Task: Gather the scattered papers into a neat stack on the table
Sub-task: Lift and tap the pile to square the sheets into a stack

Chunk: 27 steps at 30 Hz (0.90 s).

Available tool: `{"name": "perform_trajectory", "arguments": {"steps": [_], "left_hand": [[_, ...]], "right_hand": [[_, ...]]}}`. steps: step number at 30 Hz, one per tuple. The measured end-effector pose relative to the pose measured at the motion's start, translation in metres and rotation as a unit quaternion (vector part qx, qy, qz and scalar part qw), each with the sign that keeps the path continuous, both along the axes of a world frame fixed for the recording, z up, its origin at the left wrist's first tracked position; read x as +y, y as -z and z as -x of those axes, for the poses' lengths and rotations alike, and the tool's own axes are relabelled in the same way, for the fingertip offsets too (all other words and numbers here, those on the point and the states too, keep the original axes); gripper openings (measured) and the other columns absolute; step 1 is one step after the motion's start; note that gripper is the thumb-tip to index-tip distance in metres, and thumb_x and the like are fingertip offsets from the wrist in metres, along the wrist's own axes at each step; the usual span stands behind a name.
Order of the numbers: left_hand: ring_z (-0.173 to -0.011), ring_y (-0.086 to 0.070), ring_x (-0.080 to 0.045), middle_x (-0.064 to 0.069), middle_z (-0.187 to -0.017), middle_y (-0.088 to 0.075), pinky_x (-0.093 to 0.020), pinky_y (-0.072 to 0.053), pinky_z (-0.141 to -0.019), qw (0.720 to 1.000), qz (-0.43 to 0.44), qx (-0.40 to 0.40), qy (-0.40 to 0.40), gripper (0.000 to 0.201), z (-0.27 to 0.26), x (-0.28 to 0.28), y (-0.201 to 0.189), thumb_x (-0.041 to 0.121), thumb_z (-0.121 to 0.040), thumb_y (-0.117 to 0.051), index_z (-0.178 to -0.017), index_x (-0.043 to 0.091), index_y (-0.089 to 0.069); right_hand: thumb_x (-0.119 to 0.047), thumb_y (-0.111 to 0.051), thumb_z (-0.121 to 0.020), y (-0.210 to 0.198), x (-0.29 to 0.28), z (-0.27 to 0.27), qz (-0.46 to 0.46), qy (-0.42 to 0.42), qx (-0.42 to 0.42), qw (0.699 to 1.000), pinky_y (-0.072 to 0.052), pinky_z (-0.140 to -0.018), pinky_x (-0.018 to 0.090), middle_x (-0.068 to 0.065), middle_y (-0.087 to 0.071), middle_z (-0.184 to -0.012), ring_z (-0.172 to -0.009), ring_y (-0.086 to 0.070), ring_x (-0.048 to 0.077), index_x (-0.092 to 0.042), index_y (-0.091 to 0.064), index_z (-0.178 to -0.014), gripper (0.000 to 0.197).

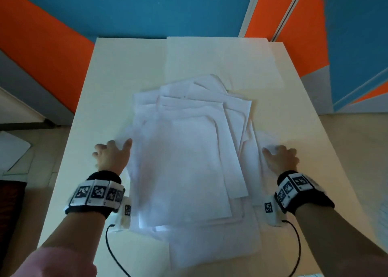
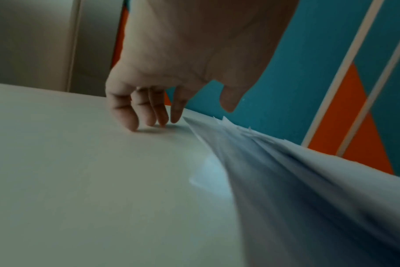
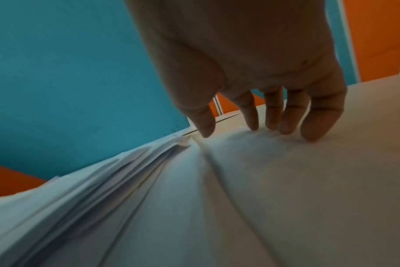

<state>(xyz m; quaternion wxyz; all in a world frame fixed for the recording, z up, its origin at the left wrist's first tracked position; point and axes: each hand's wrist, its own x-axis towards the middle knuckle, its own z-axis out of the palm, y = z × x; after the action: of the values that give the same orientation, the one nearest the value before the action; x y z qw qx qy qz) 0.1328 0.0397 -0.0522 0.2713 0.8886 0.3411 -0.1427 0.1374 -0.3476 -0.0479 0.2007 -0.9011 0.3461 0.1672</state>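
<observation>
Your left hand (image 1: 111, 157) sits at the left edge of the paper pile (image 1: 189, 151), fingers loosely extended, fingertips (image 2: 135, 124) on the table (image 1: 117, 71), gripping nothing. The pile lies mid-table, roughly heaped but fanned, corners jutting at its far end. On its right edge, your right hand (image 1: 280, 159) presses spread fingers (image 3: 313, 126) onto a rumpled sheet. You seem to be squaring up; next, push both sides inward together, gently, so that sheets align without buckling.

Papers (image 1: 184, 151) thin matt white sheet, slightly creased; table (image 1: 117, 71) smooth cream, faint sheen; wristbands (image 1: 94, 195) black cloth.
</observation>
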Motion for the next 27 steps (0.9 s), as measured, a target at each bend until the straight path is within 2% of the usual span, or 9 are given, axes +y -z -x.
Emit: {"name": "perform_trajectory", "arguments": {"steps": [6, 9, 12, 14, 17, 19, 21, 25, 27], "left_hand": [[-0.126, -0.037, -0.044, -0.029, -0.138, -0.033, -0.044, -0.030, -0.106, 0.992, 0.114, -0.062, -0.009, 0.057, 0.009, -0.056, 0.003, 0.019, -0.092, -0.051, -0.138, -0.007, -0.029], [-0.126, -0.039, -0.041, -0.029, -0.139, -0.035, -0.040, -0.033, -0.105, 0.987, 0.127, -0.089, -0.037, 0.061, 0.011, -0.048, -0.003, 0.015, -0.089, -0.057, -0.140, -0.006, -0.028], [-0.127, -0.043, -0.041, -0.030, -0.138, -0.040, -0.042, -0.035, -0.106, 0.988, 0.108, -0.079, -0.081, 0.071, 0.018, -0.016, -0.001, 0.023, -0.087, -0.063, -0.142, -0.005, -0.028], [-0.119, -0.054, -0.043, -0.031, -0.123, -0.055, -0.046, -0.044, -0.102, 0.986, 0.122, -0.058, -0.101, 0.071, 0.024, -0.005, 0.001, 0.027, -0.085, -0.065, -0.139, -0.007, -0.033], [-0.110, -0.060, -0.041, -0.030, -0.115, -0.062, -0.042, -0.050, -0.092, 0.989, 0.136, -0.023, -0.054, 0.055, 0.035, -0.019, 0.004, 0.018, -0.082, -0.066, -0.125, -0.012, -0.049], [-0.110, -0.059, -0.041, -0.031, -0.119, -0.060, -0.042, -0.048, -0.088, 0.991, 0.131, 0.010, -0.007, 0.051, 0.040, -0.034, 0.007, 0.015, -0.081, -0.066, -0.120, -0.015, -0.051], [-0.115, -0.056, -0.041, -0.032, -0.124, -0.057, -0.042, -0.047, -0.091, 0.991, 0.129, 0.031, -0.003, 0.055, 0.042, -0.043, 0.001, 0.013, -0.081, -0.066, -0.123, -0.016, -0.047], [-0.134, -0.030, -0.040, -0.026, -0.147, -0.025, -0.049, -0.033, -0.105, 0.998, -0.043, -0.043, 0.014, 0.078, 0.028, -0.033, -0.027, 0.020, -0.087, -0.059, -0.146, -0.004, -0.014], [-0.137, -0.026, -0.038, -0.020, -0.153, -0.018, -0.051, -0.030, -0.106, 0.988, -0.091, -0.090, 0.081, 0.078, 0.010, -0.031, -0.038, 0.025, -0.087, -0.060, -0.148, 0.004, -0.016]], "right_hand": [[-0.021, -0.035, -0.098, 0.005, 0.051, -0.006, -0.042, -0.117, -0.008, 0.992, -0.031, -0.102, 0.042, 0.024, -0.031, -0.137, -0.126, -0.032, 0.042, -0.002, -0.040, -0.132, 0.039], [-0.027, -0.037, -0.097, -0.004, 0.050, -0.008, -0.040, -0.098, -0.011, 0.994, -0.031, -0.103, 0.046, 0.019, -0.032, -0.138, -0.128, -0.031, 0.038, -0.010, -0.040, -0.134, 0.041], [-0.037, -0.046, -0.093, -0.010, 0.025, 0.011, -0.005, -0.018, -0.030, 0.999, -0.030, -0.104, 0.050, 0.018, -0.031, -0.140, -0.130, -0.031, 0.038, -0.014, -0.038, -0.138, 0.052], [-0.040, -0.050, -0.092, -0.008, 0.014, 0.030, -0.019, 0.017, -0.012, 1.000, -0.032, -0.105, 0.050, 0.020, -0.029, -0.142, -0.131, -0.030, 0.041, -0.009, -0.037, -0.139, 0.059], [-0.037, -0.049, -0.093, -0.001, 0.026, 0.042, -0.081, -0.074, 0.006, 0.994, -0.034, -0.105, 0.043, 0.022, -0.031, -0.141, -0.129, -0.036, 0.042, -0.008, -0.035, -0.141, 0.058], [-0.034, -0.045, -0.095, 0.000, 0.039, 0.034, -0.128, -0.129, 0.000, 0.983, -0.034, -0.104, 0.041, 0.020, -0.035, -0.138, -0.128, -0.039, 0.040, -0.012, -0.036, -0.140, 0.051], [-0.034, -0.042, -0.095, -0.006, 0.042, 0.023, -0.164, -0.111, -0.014, 0.980, -0.034, -0.103, 0.040, 0.018, -0.038, -0.141, -0.131, -0.040, 0.039, -0.016, -0.039, -0.135, 0.044], [-0.041, -0.045, -0.095, -0.024, 0.019, 0.031, -0.168, -0.005, -0.040, 0.985, -0.032, -0.107, 0.035, 0.016, -0.032, -0.152, -0.138, -0.035, 0.032, -0.004, -0.023, -0.147, 0.068], [-0.047, -0.058, -0.087, -0.023, 0.011, 0.051, -0.171, 0.012, -0.013, 0.985, -0.034, -0.105, 0.036, 0.015, -0.035, -0.150, -0.135, -0.038, 0.032, -0.001, -0.027, -0.145, 0.080]]}}
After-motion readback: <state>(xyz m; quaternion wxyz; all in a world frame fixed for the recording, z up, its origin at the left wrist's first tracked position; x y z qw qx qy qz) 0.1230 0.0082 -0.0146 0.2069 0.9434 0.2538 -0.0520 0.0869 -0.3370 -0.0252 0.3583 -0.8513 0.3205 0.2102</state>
